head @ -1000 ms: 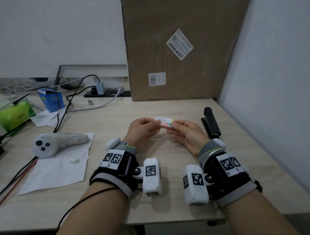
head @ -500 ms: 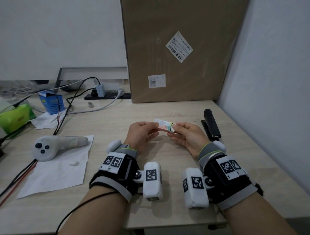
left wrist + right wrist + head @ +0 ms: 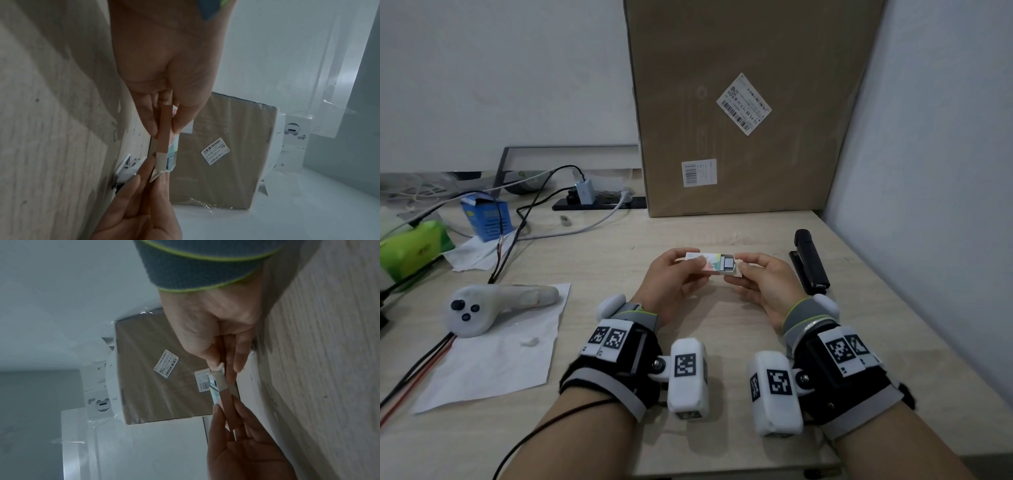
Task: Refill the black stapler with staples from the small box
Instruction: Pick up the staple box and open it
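From the head view, we hold the small box (image 3: 709,263) above the middle of the surface (image 3: 599,246), between both hands. Our left hand (image 3: 674,279) pinches the printed sleeve with thumb on top and fingers beneath; our right hand (image 3: 763,279) pinches the end of the inner tray, which is drawn partly out so that a grey block, probably the staples (image 3: 728,263), shows in the opening. The black stapler (image 3: 810,262) lies shut near the right edge of the surface, just beyond our right hand and apart from it.

From the left wrist view, we see the box edge-on (image 3: 164,129), its narrow orange side toward us. Our left fingers (image 3: 149,120) and thumb close on its two broad faces, and the right hand's fingertips (image 3: 144,168) pinch the pale tray end and its bent flap.

From the right wrist view, the same grip shows from the other side: our right thumb and fingers (image 3: 239,360) press together on the tray's pale end (image 3: 220,381), while the left fingers (image 3: 218,412) clamp the sleeve.

We judge the step in hand to be opening the box. The next move calls for drawing the tray further out, keeping it level so nothing spills, then lifting out one strip and opening the stapler.
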Demonstrator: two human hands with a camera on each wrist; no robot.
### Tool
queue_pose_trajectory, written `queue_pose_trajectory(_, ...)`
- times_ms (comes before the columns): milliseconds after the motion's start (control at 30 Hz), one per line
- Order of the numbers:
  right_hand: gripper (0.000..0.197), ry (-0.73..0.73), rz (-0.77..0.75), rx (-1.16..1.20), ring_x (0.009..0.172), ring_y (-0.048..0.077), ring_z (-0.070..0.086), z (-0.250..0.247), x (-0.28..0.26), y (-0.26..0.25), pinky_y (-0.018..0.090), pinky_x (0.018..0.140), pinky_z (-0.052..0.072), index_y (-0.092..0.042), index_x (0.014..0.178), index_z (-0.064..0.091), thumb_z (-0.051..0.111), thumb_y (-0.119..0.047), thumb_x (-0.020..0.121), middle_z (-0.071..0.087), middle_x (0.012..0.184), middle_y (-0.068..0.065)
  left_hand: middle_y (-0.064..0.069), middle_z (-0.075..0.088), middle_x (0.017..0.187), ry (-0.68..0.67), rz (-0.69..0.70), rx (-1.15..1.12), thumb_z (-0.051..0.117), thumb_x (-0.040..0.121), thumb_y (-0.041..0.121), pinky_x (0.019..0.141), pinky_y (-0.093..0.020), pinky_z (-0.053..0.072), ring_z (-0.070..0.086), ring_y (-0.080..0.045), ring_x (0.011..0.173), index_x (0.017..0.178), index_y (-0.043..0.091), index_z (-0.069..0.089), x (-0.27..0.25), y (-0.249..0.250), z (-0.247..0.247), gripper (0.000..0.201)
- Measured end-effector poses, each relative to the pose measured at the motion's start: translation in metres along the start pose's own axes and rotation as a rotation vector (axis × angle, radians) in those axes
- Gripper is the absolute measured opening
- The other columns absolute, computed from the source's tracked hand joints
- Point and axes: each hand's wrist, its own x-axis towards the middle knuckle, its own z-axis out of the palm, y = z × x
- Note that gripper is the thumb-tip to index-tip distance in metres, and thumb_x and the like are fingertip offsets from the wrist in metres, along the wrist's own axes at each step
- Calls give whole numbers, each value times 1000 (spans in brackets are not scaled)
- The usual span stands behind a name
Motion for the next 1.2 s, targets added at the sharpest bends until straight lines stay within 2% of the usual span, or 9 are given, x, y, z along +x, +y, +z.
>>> queue_pose_trajectory(200,20,50,-107,-128,72,14,62,-1,0,0,29,64,49,-16,100,67,53,-7,89,69,90,5,-18,65,97,42,25,30,61,86,4,65,-22,58,66,-21,79,100,5,58,2,0,-2,15)
queue_pose_trajectory(300,19,67,-282,-257,87,15,60,-1,-1,1,30,74,52,-22,97,69,58,-11,87,66,102,4,-20,64,100,55,29,48,62,85,4,64,-22,58,65,-24,82,98,6,58,2,0,-2,13)
queue_pose_trajectory(367,15,68,-398,-381,98,13,58,-1,-2,1,20,84,49,-24,90,71,63,-13,83,62,108,1,-19,64,99,48,36,52,61,85,3,64,-22,58,65,-22,81,98,5,57,2,0,-2,14)
queue_pose_trajectory(433,14,71,-482,-506,104,9,52,-1,-1,0,2,85,36,-22,87,72,66,-12,80,55,110,0,-15,64,95,43,48,50,60,85,2,64,-21,58,65,-18,75,99,5,57,2,0,-2,14)
queue_pose_trajectory(467,13,73,-497,-553,106,8,50,-1,0,1,-1,84,33,-20,87,72,67,-11,79,53,110,1,-15,64,93,42,52,53,60,85,2,63,-21,57,64,-17,74,99,5,57,2,0,-2,14)
queue_pose_trajectory(667,11,93,-553,-719,112,14,47,-5,5,5,18,92,32,-15,88,73,72,-14,76,48,105,-2,-16,63,96,19,66,76,61,85,2,62,-21,57,64,-20,77,100,4,57,2,-1,-3,15)
queue_pose_trajectory(800,9,90,-558,-750,107,14,49,-5,5,5,17,86,33,-12,83,70,73,-13,75,50,103,-2,-17,63,97,18,73,86,60,85,2,62,-21,56,64,-23,80,96,7,57,1,-1,-2,12)
queue_pose_trajectory(967,8,70,-590,-730,83,12,53,-5,4,4,7,63,34,-9,76,64,72,-10,73,62,89,3,-18,63,100,27,75,92,61,85,2,63,-22,57,64,-23,81,100,6,57,2,-1,-3,15)
queue_pose_trajectory(1200,5,77,-646,-768,84,15,59,-6,2,3,14,62,38,-11,74,65,70,-11,74,69,86,2,-17,63,99,36,85,86,61,85,3,65,-22,57,65,-22,81,100,6,57,2,-1,-3,16)
